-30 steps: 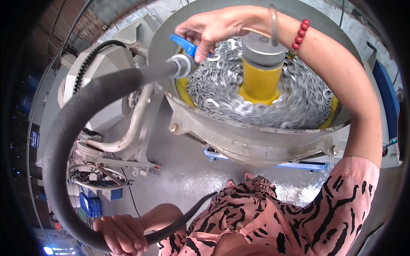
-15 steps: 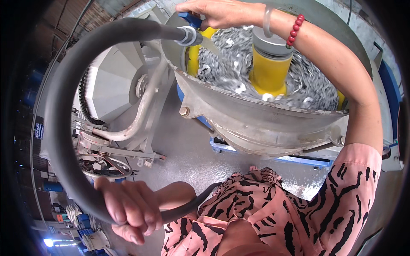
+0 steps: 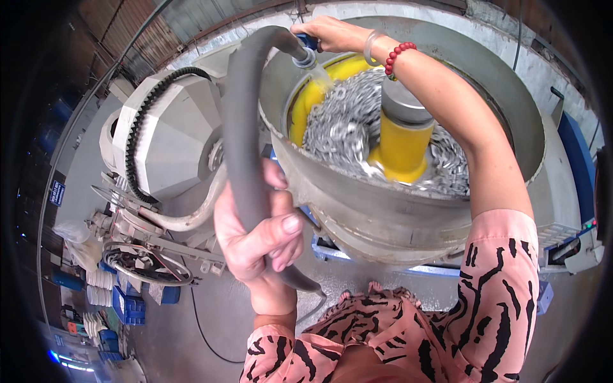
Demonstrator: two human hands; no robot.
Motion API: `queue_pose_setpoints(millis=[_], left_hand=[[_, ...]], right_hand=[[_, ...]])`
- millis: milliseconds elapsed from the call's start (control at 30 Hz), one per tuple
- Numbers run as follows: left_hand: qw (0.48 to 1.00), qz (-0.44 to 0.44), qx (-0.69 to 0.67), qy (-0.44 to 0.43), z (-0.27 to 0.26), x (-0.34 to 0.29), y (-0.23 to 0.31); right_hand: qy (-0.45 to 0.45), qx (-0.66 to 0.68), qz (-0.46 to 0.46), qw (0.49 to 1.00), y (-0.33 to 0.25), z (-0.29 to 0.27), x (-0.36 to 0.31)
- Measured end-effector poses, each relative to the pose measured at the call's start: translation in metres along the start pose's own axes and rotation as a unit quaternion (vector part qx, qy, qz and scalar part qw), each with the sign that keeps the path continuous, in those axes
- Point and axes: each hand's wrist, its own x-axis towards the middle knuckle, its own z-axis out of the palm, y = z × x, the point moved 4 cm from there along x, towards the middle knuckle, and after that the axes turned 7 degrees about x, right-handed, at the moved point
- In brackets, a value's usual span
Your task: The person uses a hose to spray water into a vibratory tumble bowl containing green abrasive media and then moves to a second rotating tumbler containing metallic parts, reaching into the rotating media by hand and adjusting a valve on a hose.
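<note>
My left hand [image 3: 258, 239] is wrapped round a thick dark-grey hose [image 3: 246, 121], which arches up from below to the rim of a big round metal tub [image 3: 383, 217]. At the far left of the tub my right hand [image 3: 329, 33] grips a blue handle [image 3: 307, 41] beside the hose's clamped end. Water [image 3: 321, 78] runs from that end down into the tub. Inside, a blurred mass of small silvery metal pieces [image 3: 345, 115] churns around a yellow column [image 3: 402, 150] with a grey cap. A yellow lining [image 3: 306, 112] shows along the tub's inner wall.
To the left stands a pale many-sided drum [image 3: 172, 134] with a toothed ring and a bent pipe [image 3: 191, 220]. Blue crates [image 3: 129, 306] and stacked white items lie at the lower left. A thin cable [image 3: 198, 325] crosses the wet floor [image 3: 364, 277].
My left hand has moved up and to the right with the hose, narrowing its arch. My right hand still grips the handle at the rim. The view has shifted, showing more of the tub.
</note>
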Motion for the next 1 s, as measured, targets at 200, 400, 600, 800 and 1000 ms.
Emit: queue_pose_setpoints(millis=[200,400,600,800,1000], left_hand=[[0.997,-0.058,0.023,-0.05,0.013,0.032,-0.018],[0.987,-0.113,-0.035,-0.107,0.038,0.046,-0.037],[0.969,-0.17,-0.086,-0.159,0.057,0.044,-0.052],[0.939,-0.232,-0.113,-0.226,0.076,0.036,-0.063],[0.885,-0.273,-0.227,-0.302,0.073,0.027,-0.056]], right_hand=[[0.032,-0.064,-0.005,0.997,0.023,-0.051,-0.018],[-0.042,-0.143,0.092,0.985,0.029,-0.131,-0.091],[-0.095,-0.176,0.221,0.955,-0.009,-0.169,-0.17],[-0.106,-0.137,0.364,0.915,-0.053,-0.199,-0.261],[-0.204,-0.019,0.459,0.864,-0.114,-0.181,-0.29]])
